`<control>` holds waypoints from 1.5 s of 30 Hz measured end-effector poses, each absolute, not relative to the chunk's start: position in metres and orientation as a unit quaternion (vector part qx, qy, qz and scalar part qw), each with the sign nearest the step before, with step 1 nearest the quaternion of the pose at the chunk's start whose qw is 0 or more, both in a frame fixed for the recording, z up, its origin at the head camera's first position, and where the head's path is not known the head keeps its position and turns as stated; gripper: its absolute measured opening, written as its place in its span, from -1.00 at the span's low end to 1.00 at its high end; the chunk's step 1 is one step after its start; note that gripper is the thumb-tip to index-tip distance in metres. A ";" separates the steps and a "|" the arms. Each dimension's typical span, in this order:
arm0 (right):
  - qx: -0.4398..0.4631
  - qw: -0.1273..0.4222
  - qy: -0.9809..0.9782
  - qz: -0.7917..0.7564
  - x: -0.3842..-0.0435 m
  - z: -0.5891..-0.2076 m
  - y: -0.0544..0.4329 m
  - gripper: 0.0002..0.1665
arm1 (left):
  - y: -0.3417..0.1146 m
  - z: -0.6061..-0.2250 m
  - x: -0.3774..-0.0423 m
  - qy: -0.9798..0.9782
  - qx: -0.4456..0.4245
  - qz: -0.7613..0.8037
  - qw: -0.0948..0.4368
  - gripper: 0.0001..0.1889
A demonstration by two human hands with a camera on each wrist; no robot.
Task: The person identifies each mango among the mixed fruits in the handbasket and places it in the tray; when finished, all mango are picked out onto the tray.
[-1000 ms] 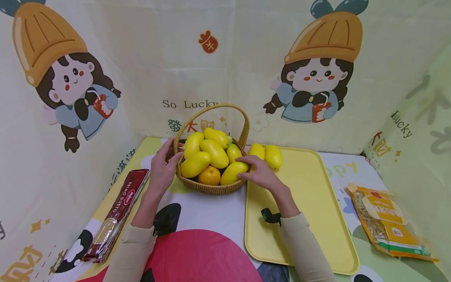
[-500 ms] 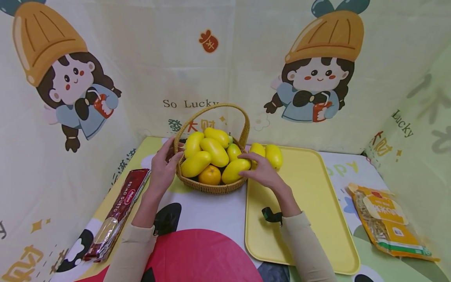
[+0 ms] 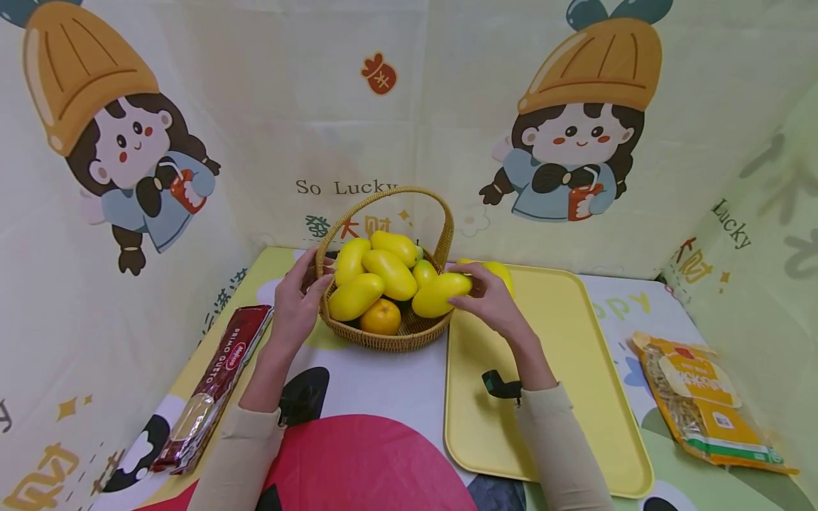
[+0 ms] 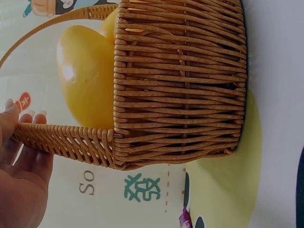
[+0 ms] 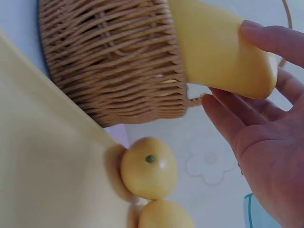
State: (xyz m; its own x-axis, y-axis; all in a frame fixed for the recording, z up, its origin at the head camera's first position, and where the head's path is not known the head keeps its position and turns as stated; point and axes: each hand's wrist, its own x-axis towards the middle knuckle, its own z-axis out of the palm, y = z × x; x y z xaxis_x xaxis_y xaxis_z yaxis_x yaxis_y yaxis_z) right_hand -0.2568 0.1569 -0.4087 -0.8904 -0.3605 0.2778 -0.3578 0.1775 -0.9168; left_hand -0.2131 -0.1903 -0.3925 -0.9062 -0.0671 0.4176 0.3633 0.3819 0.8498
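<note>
A wicker basket (image 3: 391, 343) holds several yellow mangoes (image 3: 388, 275) and an orange (image 3: 380, 317). My left hand (image 3: 296, 301) grips the base of its handle at the left side; in the left wrist view, thumb and fingers go round the woven handle (image 4: 66, 142). Over the right rim, my right hand (image 3: 495, 301) pinches a mango (image 3: 439, 295) by its right end. The right wrist view shows the thumb on one side of that mango (image 5: 213, 52) and the fingers on the other, its far end hidden behind the rim.
A yellow tray (image 3: 543, 355) lies right of the basket. Two mangoes sit at its back left corner, one (image 3: 500, 274) partly behind my right hand. A dark red packet (image 3: 214, 387) lies at left. An orange-and-clear bag (image 3: 706, 401) lies at right.
My right hand has drawn the mango up and to the right, baring the basket's inside beside the orange. The left hand has stayed on the handle.
</note>
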 end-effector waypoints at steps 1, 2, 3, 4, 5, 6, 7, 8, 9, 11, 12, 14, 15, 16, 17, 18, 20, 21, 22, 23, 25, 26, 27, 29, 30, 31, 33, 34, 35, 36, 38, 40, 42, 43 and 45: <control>-0.230 -0.005 0.766 -0.600 -0.257 -0.408 0.159 -0.40 | -0.190 -0.393 -0.213 -0.808 -0.091 -0.549 0.196 -0.45; -0.225 -0.012 0.766 -0.602 -0.256 -0.407 0.161 -0.42 | -0.191 -0.393 -0.214 -0.808 -0.091 -0.549 0.195 -0.45; -0.219 -0.018 0.768 -0.601 -0.256 -0.406 0.163 -0.43 | -0.191 -0.393 -0.214 -0.808 -0.091 -0.549 0.195 -0.45; -0.214 -0.023 0.769 -0.602 -0.256 -0.405 0.166 -0.44 | -0.191 -0.394 -0.215 -0.808 -0.092 -0.548 0.196 -0.45; -0.211 -0.028 0.769 -0.602 -0.256 -0.404 0.168 -0.44 | -0.191 -0.394 -0.215 -0.808 -0.092 -0.548 0.196 -0.46; -0.208 -0.032 0.771 -0.601 -0.256 -0.403 0.170 -0.44 | -0.191 -0.395 -0.215 -0.807 -0.093 -0.548 0.197 -0.46; -0.204 -0.036 0.772 -0.601 -0.256 -0.403 0.173 -0.44 | -0.192 -0.395 -0.215 -0.807 -0.094 -0.548 0.198 -0.46; -0.201 -0.040 0.773 -0.601 -0.256 -0.402 0.175 -0.44 | -0.192 -0.395 -0.215 -0.807 -0.094 -0.548 0.198 -0.46; -0.198 -0.043 0.772 -0.602 -0.256 -0.401 0.177 -0.43 | -0.192 -0.395 -0.215 -0.807 -0.095 -0.547 0.199 -0.46; -0.196 -0.051 0.770 -0.605 -0.256 -0.400 0.181 -0.41 | -0.192 -0.395 -0.215 -0.806 -0.096 -0.548 0.199 -0.46; -0.192 -0.055 0.768 -0.609 -0.256 -0.399 0.183 -0.41 | -0.192 -0.395 -0.215 -0.807 -0.097 -0.548 0.200 -0.46; -0.186 -0.065 0.764 -0.614 -0.255 -0.398 0.187 -0.39 | -0.191 -0.396 -0.216 -0.807 -0.098 -0.547 0.199 -0.46; -0.183 -0.069 0.763 -0.616 -0.255 -0.397 0.189 -0.39 | -0.192 -0.396 -0.216 -0.807 -0.098 -0.547 0.199 -0.46; -0.180 -0.075 0.761 -0.618 -0.255 -0.397 0.192 -0.38 | -0.192 -0.396 -0.217 -0.807 -0.098 -0.547 0.199 -0.46; -0.176 -0.081 0.761 -0.619 -0.255 -0.396 0.194 -0.38 | -0.192 -0.397 -0.217 -0.807 -0.098 -0.547 0.199 -0.45; -0.173 -0.087 0.760 -0.620 -0.255 -0.396 0.196 -0.38 | -0.192 -0.397 -0.217 -0.807 -0.098 -0.547 0.200 -0.45; -0.166 -0.100 0.762 -0.618 -0.255 -0.395 0.202 -0.39 | -0.192 -0.397 -0.217 -0.807 -0.099 -0.547 0.200 -0.45; -0.163 -0.106 0.762 -0.617 -0.255 -0.395 0.204 -0.39 | -0.192 -0.397 -0.217 -0.807 -0.100 -0.547 0.200 -0.45; -0.161 -0.112 0.763 -0.617 -0.255 -0.394 0.207 -0.40 | -0.192 -0.397 -0.217 -0.807 -0.100 -0.547 0.199 -0.45; -0.158 -0.117 0.763 -0.616 -0.256 -0.394 0.210 -0.41 | -0.192 -0.397 -0.217 -0.807 -0.100 -0.547 0.200 -0.44; -0.152 -0.126 0.763 -0.616 -0.256 -0.393 0.215 -0.41 | -0.192 -0.397 -0.217 -0.806 -0.101 -0.548 0.199 -0.44; -0.148 -0.130 0.763 -0.616 -0.255 -0.393 0.217 -0.41 | -0.192 -0.397 -0.217 -0.806 -0.101 -0.548 0.199 -0.45; -0.144 -0.132 0.764 -0.615 -0.255 -0.392 0.220 -0.42 | -0.192 -0.397 -0.217 -0.806 -0.101 -0.549 0.200 -0.45; -0.136 -0.136 0.767 -0.612 -0.253 -0.391 0.224 -0.41 | -0.192 -0.397 -0.217 -0.806 -0.102 -0.548 0.200 -0.45; -0.130 -0.138 0.769 -0.610 -0.253 -0.390 0.226 -0.41 | -0.192 -0.398 -0.217 -0.806 -0.103 -0.547 0.201 -0.45; -0.125 -0.139 0.772 -0.608 -0.252 -0.389 0.229 -0.41 | -0.192 -0.397 -0.217 -0.806 -0.103 -0.547 0.202 -0.45; -0.114 -0.137 0.778 -0.603 -0.252 -0.389 0.234 -0.41 | -0.192 -0.397 -0.216 -0.806 -0.103 -0.546 0.203 -0.45; -0.109 -0.136 0.780 -0.600 -0.252 -0.390 0.237 -0.41 | -0.192 -0.397 -0.216 -0.807 -0.103 -0.545 0.203 -0.45; -0.105 -0.134 0.783 -0.598 -0.252 -0.390 0.240 -0.40 | -0.192 -0.397 -0.216 -0.807 -0.103 -0.545 0.204 -0.45; -0.100 -0.131 0.787 -0.594 -0.253 -0.390 0.243 -0.40 | -0.191 -0.397 -0.216 -0.807 -0.104 -0.544 0.204 -0.45; -0.096 -0.125 0.797 -0.582 -0.253 -0.393 0.250 -0.39 | -0.191 -0.396 -0.216 -0.806 -0.102 -0.546 0.203 -0.45; -0.094 -0.120 0.810 -0.567 -0.253 -0.395 0.256 -0.38 | -0.191 -0.396 -0.216 -0.807 -0.101 -0.546 0.202 -0.45; -0.092 -0.119 0.823 -0.548 -0.254 -0.398 0.262 -0.37 | -0.191 -0.396 -0.215 -0.807 -0.100 -0.546 0.200 -0.45; -0.091 -0.119 0.829 -0.540 -0.254 -0.399 0.265 -0.37 | -0.191 -0.396 -0.215 -0.807 -0.100 -0.546 0.201 -0.45; -0.085 -0.118 0.838 -0.527 -0.254 -0.402 0.270 -0.38 | -0.192 -0.396 -0.215 -0.808 -0.099 -0.545 0.201 -0.45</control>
State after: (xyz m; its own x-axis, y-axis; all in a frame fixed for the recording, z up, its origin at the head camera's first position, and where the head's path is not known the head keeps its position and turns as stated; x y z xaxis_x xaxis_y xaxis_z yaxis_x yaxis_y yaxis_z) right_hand -0.2543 0.2704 -0.4019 -0.9578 -0.0193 0.2869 -0.2669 0.4309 -0.8620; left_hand -0.2154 -0.1916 -0.3963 -0.8996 -0.0582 0.4328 0.3796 0.3856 0.8410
